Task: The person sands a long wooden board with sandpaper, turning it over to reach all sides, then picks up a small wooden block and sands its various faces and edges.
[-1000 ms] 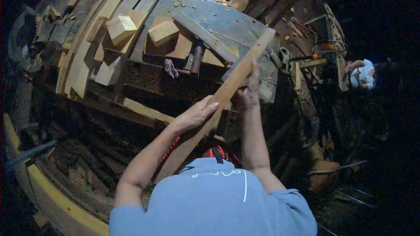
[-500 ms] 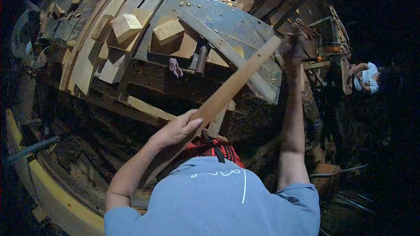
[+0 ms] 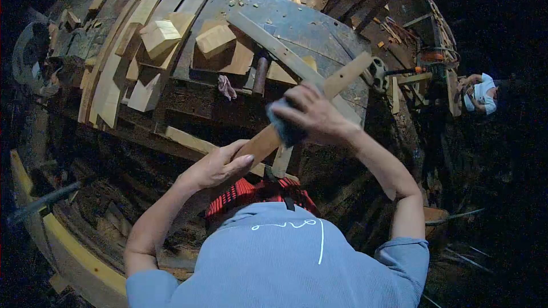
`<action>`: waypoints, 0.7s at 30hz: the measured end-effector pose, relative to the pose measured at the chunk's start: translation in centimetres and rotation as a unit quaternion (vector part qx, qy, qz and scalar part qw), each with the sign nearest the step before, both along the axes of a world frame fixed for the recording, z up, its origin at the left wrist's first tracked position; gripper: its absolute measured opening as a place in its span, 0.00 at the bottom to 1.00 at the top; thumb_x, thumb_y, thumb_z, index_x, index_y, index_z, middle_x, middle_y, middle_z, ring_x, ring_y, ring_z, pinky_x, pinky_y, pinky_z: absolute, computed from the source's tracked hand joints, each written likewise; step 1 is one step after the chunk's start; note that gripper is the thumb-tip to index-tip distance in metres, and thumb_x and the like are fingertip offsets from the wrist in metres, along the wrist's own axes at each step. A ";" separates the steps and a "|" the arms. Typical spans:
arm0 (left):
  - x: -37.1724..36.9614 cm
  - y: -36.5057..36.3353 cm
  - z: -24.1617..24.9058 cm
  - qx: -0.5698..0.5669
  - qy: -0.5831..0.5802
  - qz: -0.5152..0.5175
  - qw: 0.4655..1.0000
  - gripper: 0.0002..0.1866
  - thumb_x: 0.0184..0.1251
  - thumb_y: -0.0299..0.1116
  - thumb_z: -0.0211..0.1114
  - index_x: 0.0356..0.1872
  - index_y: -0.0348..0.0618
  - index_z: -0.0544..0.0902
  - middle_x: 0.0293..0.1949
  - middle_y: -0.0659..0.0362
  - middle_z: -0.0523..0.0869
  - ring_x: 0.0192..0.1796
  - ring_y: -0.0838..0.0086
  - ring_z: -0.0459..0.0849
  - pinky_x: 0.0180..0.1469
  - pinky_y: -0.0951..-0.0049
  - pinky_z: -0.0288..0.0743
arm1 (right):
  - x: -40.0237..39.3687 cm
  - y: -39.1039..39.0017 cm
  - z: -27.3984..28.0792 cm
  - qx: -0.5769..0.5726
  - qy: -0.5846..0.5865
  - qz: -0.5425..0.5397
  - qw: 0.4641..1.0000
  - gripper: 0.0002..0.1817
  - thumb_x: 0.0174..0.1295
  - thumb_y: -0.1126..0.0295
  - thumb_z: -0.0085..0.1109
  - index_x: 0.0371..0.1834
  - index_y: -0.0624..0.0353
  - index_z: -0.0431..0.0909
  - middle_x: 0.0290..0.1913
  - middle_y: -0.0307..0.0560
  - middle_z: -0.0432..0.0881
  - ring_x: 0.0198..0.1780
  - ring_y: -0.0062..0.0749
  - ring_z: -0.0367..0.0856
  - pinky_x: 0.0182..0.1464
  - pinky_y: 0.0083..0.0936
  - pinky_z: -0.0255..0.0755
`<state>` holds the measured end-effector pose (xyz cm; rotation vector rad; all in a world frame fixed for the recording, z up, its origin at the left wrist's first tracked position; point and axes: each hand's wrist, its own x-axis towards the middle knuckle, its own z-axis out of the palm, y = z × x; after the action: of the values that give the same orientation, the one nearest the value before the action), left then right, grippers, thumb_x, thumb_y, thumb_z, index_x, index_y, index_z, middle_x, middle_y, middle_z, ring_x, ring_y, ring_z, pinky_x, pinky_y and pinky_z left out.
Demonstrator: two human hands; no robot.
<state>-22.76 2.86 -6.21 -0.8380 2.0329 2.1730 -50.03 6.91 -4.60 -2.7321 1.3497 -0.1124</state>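
My left hand (image 3: 214,166) is wrapped round the near end of a long wooden slat (image 3: 264,145), thumb along its upper face. The slat slants away to the upper right and has a small dark hole near its far end. My right hand (image 3: 319,115), slightly blurred, presses a dark blue-grey piece of sandpaper (image 3: 288,125) on the middle of the slat. Its fingers are curled over the sandpaper. Beyond the slat, a paler wooden bar (image 3: 277,45) lies across a metal-topped workbench (image 3: 308,17).
Wooden blocks (image 3: 216,41) and long boards (image 3: 123,51) lie at the left of the bench. A pink rag (image 3: 226,88) hangs at its front edge, beside a dark cylinder (image 3: 260,76). A power tool (image 3: 377,74) stands at the right. Another person (image 3: 480,94) sits farther right.
My right hand has come back from beyond the slat's far end to its middle, with the sandpaper now visible. My left hand still holds the near end, shifted slightly left.
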 end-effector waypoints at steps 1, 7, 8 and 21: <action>0.1 0.0 -0.2 0.015 -0.002 -0.019 1.000 0.23 0.66 0.41 0.52 0.56 0.35 0.65 0.44 0.55 0.77 0.47 0.75 0.73 0.52 0.74 0.65 | 1.3 0.4 -0.4 0.000 -0.016 0.029 0.999 0.33 0.49 0.68 0.49 0.63 0.39 0.57 0.49 0.52 0.64 0.54 0.45 0.64 0.60 0.44 0.55; 0.8 0.7 -0.1 0.007 -0.010 -0.007 1.000 0.23 0.66 0.41 0.51 0.56 0.35 0.65 0.47 0.55 0.76 0.50 0.74 0.73 0.53 0.73 0.65 | -0.9 0.0 -1.8 -0.034 -0.035 0.040 0.998 0.32 0.45 0.67 0.54 0.59 0.40 0.62 0.48 0.50 0.66 0.53 0.43 0.65 0.60 0.43 0.54; 1.2 0.8 -0.1 0.009 -0.010 -0.006 1.000 0.23 0.66 0.41 0.51 0.56 0.35 0.65 0.47 0.55 0.76 0.50 0.74 0.73 0.53 0.73 0.65 | -2.4 -0.3 -1.1 0.022 -0.078 -0.026 0.996 0.41 0.32 0.64 0.65 0.58 0.42 0.63 0.48 0.49 0.66 0.54 0.44 0.64 0.60 0.43 0.54; 2.3 0.4 1.6 -0.026 -0.018 0.023 0.999 0.24 0.66 0.45 0.50 0.57 0.38 0.65 0.43 0.49 0.79 0.47 0.68 0.77 0.51 0.70 0.67 | -2.3 -1.0 -0.2 -0.023 -0.029 -0.027 0.999 0.38 0.36 0.66 0.63 0.59 0.38 0.63 0.48 0.48 0.66 0.54 0.43 0.64 0.60 0.46 0.53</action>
<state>-20.45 3.25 -4.59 -0.9311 2.0829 2.1191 -52.36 5.87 -4.81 -2.7065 1.4226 -0.2285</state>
